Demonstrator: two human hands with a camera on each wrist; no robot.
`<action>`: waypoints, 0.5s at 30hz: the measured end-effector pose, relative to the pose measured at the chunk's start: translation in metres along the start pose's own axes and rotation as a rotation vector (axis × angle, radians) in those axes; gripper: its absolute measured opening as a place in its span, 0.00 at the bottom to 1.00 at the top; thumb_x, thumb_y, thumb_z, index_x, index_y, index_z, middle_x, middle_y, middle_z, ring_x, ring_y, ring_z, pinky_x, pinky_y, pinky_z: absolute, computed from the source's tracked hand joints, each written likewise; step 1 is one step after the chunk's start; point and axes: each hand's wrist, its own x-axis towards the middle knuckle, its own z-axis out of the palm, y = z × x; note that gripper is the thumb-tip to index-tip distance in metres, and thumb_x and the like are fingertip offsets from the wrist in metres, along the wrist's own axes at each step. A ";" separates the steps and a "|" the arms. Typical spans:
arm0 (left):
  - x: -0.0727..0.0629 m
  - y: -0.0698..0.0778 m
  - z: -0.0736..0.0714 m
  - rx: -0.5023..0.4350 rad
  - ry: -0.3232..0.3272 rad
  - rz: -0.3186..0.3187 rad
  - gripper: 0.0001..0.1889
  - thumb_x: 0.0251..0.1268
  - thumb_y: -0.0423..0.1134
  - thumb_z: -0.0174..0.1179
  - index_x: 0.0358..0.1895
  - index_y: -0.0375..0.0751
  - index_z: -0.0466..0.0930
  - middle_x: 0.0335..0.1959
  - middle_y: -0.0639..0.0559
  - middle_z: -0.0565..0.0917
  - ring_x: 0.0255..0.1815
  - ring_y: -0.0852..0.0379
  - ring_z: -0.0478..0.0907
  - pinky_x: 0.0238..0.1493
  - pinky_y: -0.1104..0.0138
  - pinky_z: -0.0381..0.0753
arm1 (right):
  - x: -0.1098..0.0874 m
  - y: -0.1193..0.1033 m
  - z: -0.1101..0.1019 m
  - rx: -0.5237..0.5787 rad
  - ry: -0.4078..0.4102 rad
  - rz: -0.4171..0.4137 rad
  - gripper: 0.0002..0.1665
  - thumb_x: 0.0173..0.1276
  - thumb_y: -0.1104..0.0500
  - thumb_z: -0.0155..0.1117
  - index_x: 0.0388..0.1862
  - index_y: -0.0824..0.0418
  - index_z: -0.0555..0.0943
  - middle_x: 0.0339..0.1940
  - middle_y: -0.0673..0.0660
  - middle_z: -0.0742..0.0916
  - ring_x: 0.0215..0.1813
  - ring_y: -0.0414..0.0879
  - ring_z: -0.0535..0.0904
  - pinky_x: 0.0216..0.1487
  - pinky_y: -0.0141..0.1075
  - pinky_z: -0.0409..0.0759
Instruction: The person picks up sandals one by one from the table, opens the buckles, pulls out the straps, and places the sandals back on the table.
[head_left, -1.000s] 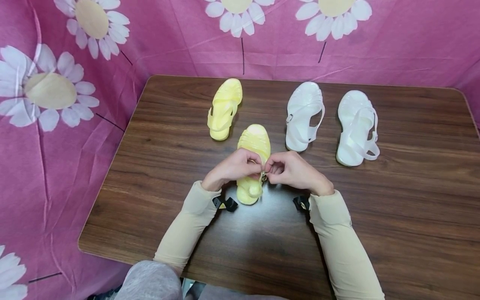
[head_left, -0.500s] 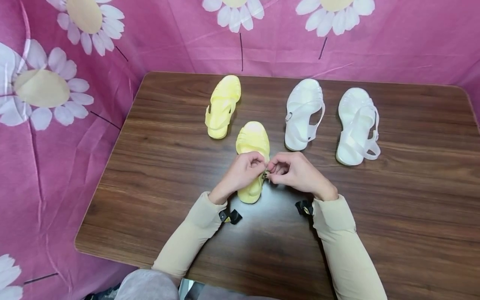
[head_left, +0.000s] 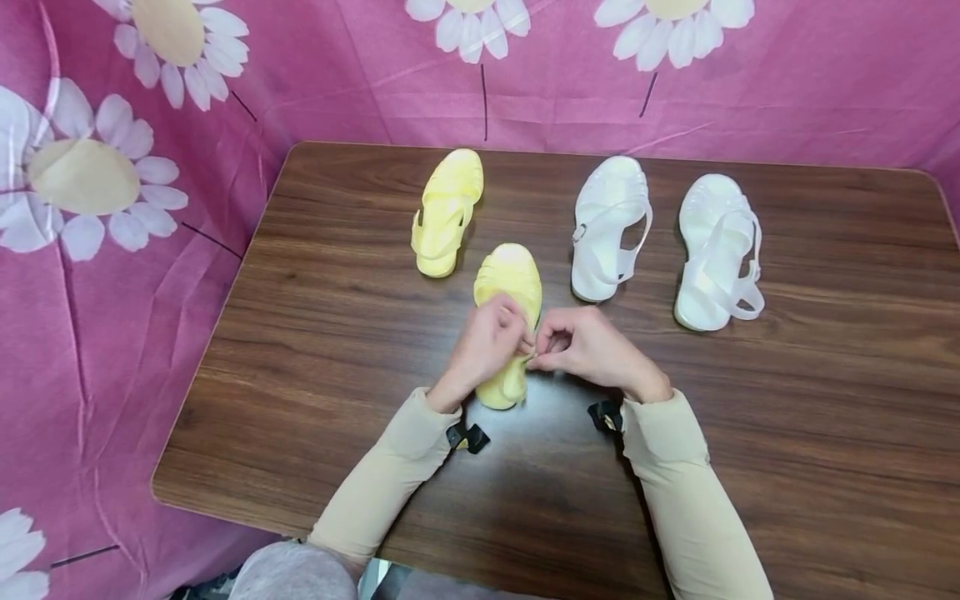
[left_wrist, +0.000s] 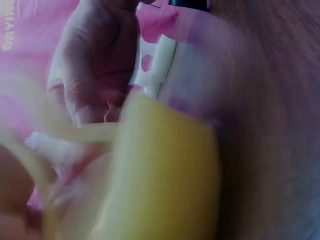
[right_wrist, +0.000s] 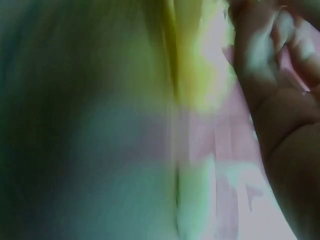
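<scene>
A yellow jelly sandal [head_left: 508, 271] stands on the table, toe pointing away from me. My left hand [head_left: 487, 340] reaches over its middle, with thumb and fingers pinching the ankle strap at the sandal's right side. From the right, my right hand [head_left: 592, 348] meets it there, thumb and forefinger pinched on the strap's end. The fingertips nearly touch and cover the buckle. In the left wrist view the sandal's heel [left_wrist: 167, 170] is large and blurred, and the thin yellow strap [left_wrist: 95, 131] runs left from it. The right wrist view is mostly blur.
Another yellow sandal [head_left: 438, 242] lies farther back on the left. Two white sandals, one nearer [head_left: 600, 267] and one farther right [head_left: 701, 304], stand to the right on the brown wooden table [head_left: 847, 333]. Pink flowered cloth [head_left: 555, 108] hangs behind.
My left hand has shifted a little right and toward me. The buckle, visible between the fingertips before, is now covered. The sandals stay in their places.
</scene>
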 end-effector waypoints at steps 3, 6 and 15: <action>0.002 -0.001 -0.002 -0.033 0.038 -0.005 0.05 0.69 0.33 0.51 0.37 0.34 0.75 0.19 0.46 0.83 0.14 0.64 0.76 0.21 0.69 0.80 | 0.003 -0.006 0.003 0.008 -0.028 -0.043 0.12 0.52 0.56 0.78 0.22 0.52 0.80 0.21 0.45 0.83 0.25 0.37 0.76 0.27 0.29 0.75; 0.001 0.000 -0.004 0.028 -0.016 0.000 0.05 0.67 0.35 0.55 0.35 0.37 0.77 0.18 0.50 0.81 0.14 0.64 0.75 0.20 0.70 0.77 | 0.004 -0.010 0.000 0.019 -0.037 -0.027 0.12 0.52 0.56 0.78 0.22 0.52 0.79 0.20 0.45 0.83 0.25 0.37 0.78 0.27 0.29 0.76; 0.005 -0.001 -0.003 -0.084 -0.138 -0.058 0.05 0.63 0.30 0.52 0.32 0.34 0.77 0.22 0.47 0.82 0.17 0.60 0.79 0.24 0.64 0.84 | 0.000 -0.003 -0.005 0.106 -0.116 0.027 0.13 0.53 0.62 0.77 0.30 0.58 0.79 0.26 0.50 0.87 0.31 0.39 0.84 0.33 0.33 0.84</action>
